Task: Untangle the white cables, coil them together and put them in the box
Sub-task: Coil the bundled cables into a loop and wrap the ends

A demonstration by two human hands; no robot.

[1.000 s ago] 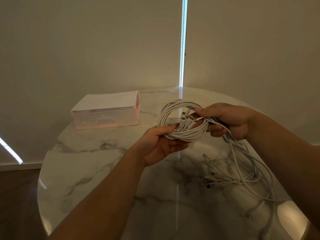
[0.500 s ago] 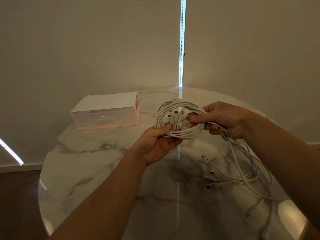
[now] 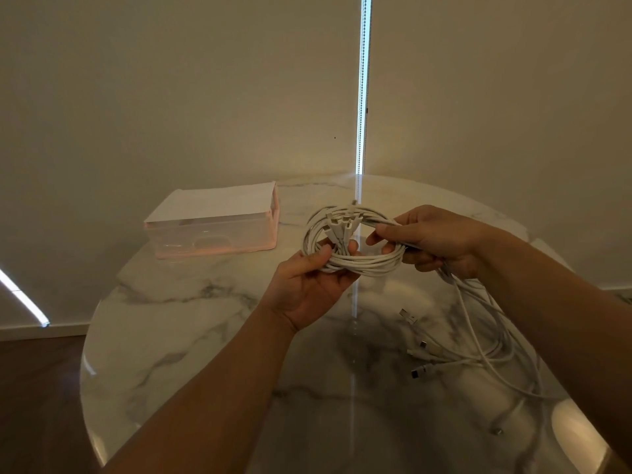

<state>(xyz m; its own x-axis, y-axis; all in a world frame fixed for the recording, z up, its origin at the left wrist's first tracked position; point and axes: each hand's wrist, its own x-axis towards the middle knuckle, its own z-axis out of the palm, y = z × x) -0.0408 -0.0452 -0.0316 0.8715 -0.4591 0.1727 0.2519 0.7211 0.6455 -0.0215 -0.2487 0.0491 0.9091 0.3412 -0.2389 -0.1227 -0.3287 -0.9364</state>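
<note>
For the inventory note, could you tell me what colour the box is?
The box is translucent pale pink, in the head view.

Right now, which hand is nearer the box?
Left. The left hand holds the cable coil just right of the box; the right hand grips the coil's far side, farther from the box.

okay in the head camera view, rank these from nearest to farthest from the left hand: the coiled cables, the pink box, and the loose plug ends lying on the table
1. Coiled cables: held in the left hand itself, pinched at the coil's lower left.
2. Loose plug ends: on the marble table, down to the hand's right.
3. Pink box: at the table's far left, beyond the hand.
</note>
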